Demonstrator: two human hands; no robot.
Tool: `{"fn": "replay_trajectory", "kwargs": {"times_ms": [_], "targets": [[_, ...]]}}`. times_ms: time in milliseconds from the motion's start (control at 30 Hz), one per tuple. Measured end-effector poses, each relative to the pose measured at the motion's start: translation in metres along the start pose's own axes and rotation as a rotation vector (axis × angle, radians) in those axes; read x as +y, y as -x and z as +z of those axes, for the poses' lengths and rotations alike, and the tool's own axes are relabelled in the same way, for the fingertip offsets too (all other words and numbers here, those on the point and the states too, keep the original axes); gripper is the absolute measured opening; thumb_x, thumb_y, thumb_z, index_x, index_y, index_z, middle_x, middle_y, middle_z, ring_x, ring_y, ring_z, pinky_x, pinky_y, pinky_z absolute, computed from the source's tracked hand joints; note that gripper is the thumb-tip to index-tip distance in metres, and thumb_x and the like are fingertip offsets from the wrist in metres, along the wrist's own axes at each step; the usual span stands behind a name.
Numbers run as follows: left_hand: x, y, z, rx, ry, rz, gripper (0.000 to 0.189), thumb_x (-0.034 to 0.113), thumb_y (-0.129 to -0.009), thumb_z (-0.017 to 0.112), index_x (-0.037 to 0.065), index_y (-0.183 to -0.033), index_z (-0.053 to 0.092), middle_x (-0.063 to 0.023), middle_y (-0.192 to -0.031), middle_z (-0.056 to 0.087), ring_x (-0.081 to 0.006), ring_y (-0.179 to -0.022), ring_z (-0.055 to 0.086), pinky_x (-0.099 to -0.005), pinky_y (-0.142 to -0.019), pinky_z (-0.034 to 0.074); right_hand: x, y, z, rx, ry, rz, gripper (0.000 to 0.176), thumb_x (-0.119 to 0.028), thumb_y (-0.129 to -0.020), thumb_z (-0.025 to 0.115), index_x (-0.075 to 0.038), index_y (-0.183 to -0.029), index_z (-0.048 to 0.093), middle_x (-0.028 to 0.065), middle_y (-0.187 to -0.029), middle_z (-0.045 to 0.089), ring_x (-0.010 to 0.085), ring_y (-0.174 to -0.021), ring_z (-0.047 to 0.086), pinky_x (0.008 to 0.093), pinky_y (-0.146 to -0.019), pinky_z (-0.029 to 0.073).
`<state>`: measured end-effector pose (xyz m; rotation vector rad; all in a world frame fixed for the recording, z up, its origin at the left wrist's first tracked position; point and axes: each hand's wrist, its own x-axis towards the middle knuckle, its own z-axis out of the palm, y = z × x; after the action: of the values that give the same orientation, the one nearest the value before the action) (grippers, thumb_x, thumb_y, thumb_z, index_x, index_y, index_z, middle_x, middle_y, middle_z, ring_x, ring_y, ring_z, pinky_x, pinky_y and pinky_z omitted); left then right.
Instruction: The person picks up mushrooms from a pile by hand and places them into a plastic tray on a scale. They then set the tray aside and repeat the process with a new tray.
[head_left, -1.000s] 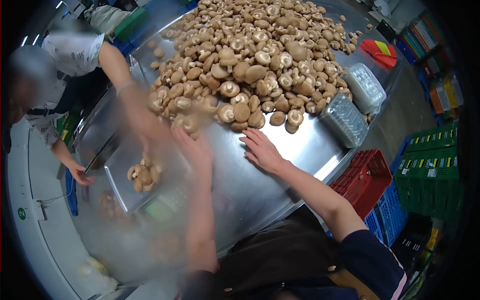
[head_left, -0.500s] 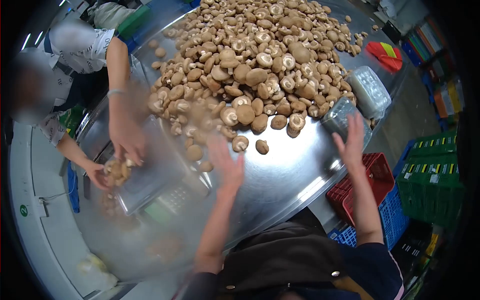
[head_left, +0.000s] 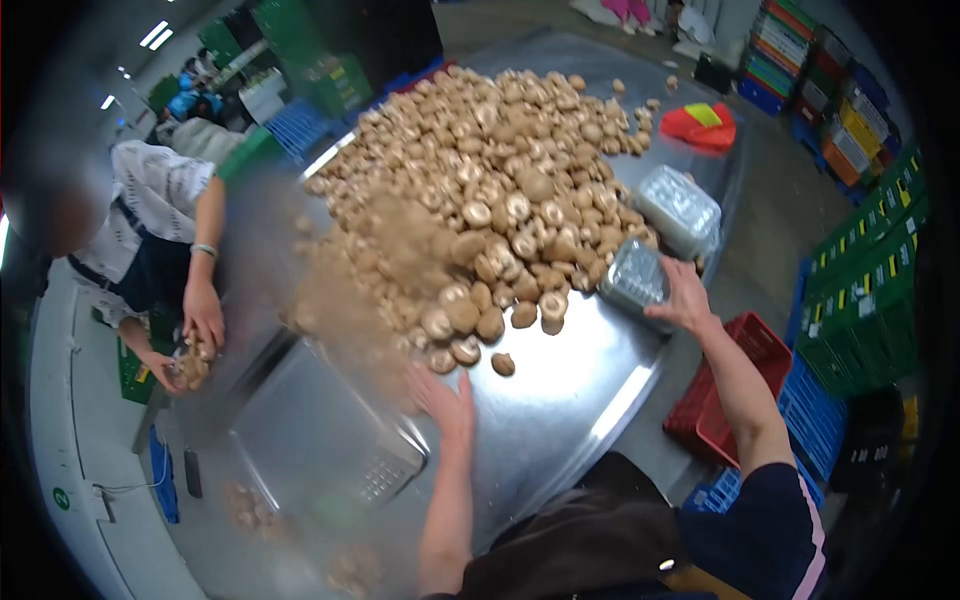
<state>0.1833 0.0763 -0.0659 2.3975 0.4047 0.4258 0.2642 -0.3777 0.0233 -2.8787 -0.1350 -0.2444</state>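
Right hand (head_left: pixel 688 298) fingers grip a ribbed clear plastic tray stack (head_left: pixel 632 272). Left hand (head_left: pixel 446 403) lies open, empty, on smooth steel desk (head_left: pixel 560 400) beside brown mushrooms (head_left: pixel 500 200).

- The left grip (head_left: pixel 445 402) is held open, with the fingers spread and pointed forward.
- The left forearm (head_left: pixel 447 500) is bared and stretched straight ahead from the body.
- The right grip (head_left: pixel 686 296) is reached out well to the right, with the fingers bent forward; how far it is closed cannot be told.
- The right forearm (head_left: pixel 738 390) is bared, and the upper arm is covered by a dark sleeve (head_left: pixel 775 520).
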Motion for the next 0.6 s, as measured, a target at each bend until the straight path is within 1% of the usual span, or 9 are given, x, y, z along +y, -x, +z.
{"fn": "replay_trajectory", "kwargs": {"times_ms": [67, 133, 233, 267, 367, 400, 533, 567, 600], "targets": [[0.01, 0.014, -0.01, 0.032, 0.072, 0.08, 0.083, 0.02, -0.082, 0.072, -0.004, -0.147, 0.027, -0.0284, -0.155, 0.022, -0.0439, -0.145, 0.016, -0.0527, -0.118, 0.01, -0.01, -0.005, 0.0, 0.007, -0.008, 0.02, 0.101, -0.037, -0.05, 0.089, -0.002, -0.134, 0.045, 0.0193, -0.125, 0.054, 0.0388, -0.115, 0.05, 0.0447, -0.101, 0.041], [0.029, 0.027, -0.024, -0.06, 0.168, 0.042, 0.078, 0.013, -0.08, 0.072, -0.004, -0.144, 0.031, -0.0263, -0.152, 0.027, -0.0427, -0.144, 0.02, -0.0512, -0.118, 0.015, -0.022, -0.004, -0.015, -0.039, -0.024, 0.046, 0.098, -0.035, -0.05, 0.087, -0.002, -0.133, 0.046, 0.0187, -0.122, 0.054, 0.0384, -0.112, 0.05, 0.0449, -0.098, 0.042], [0.046, 0.039, -0.037, -0.107, 0.282, 0.13, 0.073, 0.012, -0.081, 0.071, -0.004, -0.141, 0.033, -0.0248, -0.151, 0.03, -0.0418, -0.142, 0.024, -0.0489, -0.117, 0.02, -0.032, 0.005, -0.017, 0.067, 0.057, 0.013, 0.094, -0.033, -0.051, 0.085, -0.002, -0.132, 0.047, 0.0183, -0.121, 0.054, 0.0366, -0.109, 0.051, 0.0436, -0.098, 0.042], [0.052, 0.044, -0.041, -0.114, 0.263, 0.121, 0.067, 0.01, -0.081, 0.071, -0.003, -0.138, 0.038, -0.0244, -0.15, 0.032, -0.0403, -0.141, 0.029, -0.0466, -0.116, 0.025, -0.033, 0.008, -0.017, 0.079, 0.069, -0.027, 0.088, -0.031, -0.057, 0.082, -0.003, -0.132, 0.047, 0.0185, -0.121, 0.053, 0.0362, -0.11, 0.051, 0.0451, -0.096, 0.043], [0.051, 0.051, -0.045, -0.165, 0.366, 0.187, 0.061, 0.009, -0.081, 0.071, -0.002, -0.135, 0.044, -0.0231, -0.148, 0.036, -0.0391, -0.138, 0.034, -0.0466, -0.114, 0.028, -0.032, 0.02, -0.013, 0.045, -0.061, -0.096, 0.08, -0.031, -0.063, 0.079, -0.004, -0.132, 0.048, 0.0208, -0.125, 0.052, 0.039, -0.114, 0.05, 0.0491, -0.094, 0.042], [0.057, 0.05, -0.053, -0.203, 0.357, 0.183, 0.059, 0.01, -0.082, 0.072, -0.001, -0.135, 0.046, -0.0199, -0.146, 0.04, -0.0355, -0.134, 0.042, -0.0453, -0.11, 0.036, -0.048, 0.024, -0.031, 0.124, -0.054, -0.175, 0.06, -0.023, -0.074, 0.072, -0.003, -0.127, 0.053, 0.0198, -0.115, 0.062, 0.0392, -0.107, 0.058, 0.0495, -0.088, 0.047], [0.054, 0.052, -0.056, -0.409, 0.816, -0.003, 0.067, 0.014, -0.084, 0.073, 0.002, -0.142, 0.041, -0.0149, -0.144, 0.044, -0.0284, -0.132, 0.046, -0.0405, -0.104, 0.044, -0.087, 0.044, -0.066, -0.043, -0.173, -0.141, 0.036, -0.01, -0.085, 0.062, -0.002, -0.12, 0.06, 0.0138, -0.09, 0.07, 0.0331, -0.077, 0.068, 0.0411, -0.073, 0.055], [0.064, 0.052, -0.062, -0.421, 0.804, -0.006, 0.063, 0.015, -0.086, 0.072, 0.002, -0.141, 0.042, -0.0162, -0.143, 0.045, -0.0281, -0.126, 0.051, -0.0392, -0.098, 0.047, -0.111, 0.049, -0.077, -0.094, -0.216, -0.176, 0.031, -0.007, -0.088, 0.059, -0.002, -0.119, 0.061, 0.0117, -0.084, 0.071, 0.0292, -0.068, 0.069, 0.0374, -0.068, 0.057], [0.075, 0.054, -0.071, -0.444, 0.794, -0.014, 0.059, 0.015, -0.088, 0.07, 0.001, -0.139, 0.043, -0.0175, -0.141, 0.047, -0.0278, -0.12, 0.056, -0.0379, -0.093, 0.051, -0.129, 0.054, -0.075, -0.307, -0.44, -0.172, 0.031, -0.009, -0.09, 0.059, -0.003, -0.12, 0.061, 0.012, -0.087, 0.072, 0.0253, -0.069, 0.07, 0.0353, -0.067, 0.057]]}}
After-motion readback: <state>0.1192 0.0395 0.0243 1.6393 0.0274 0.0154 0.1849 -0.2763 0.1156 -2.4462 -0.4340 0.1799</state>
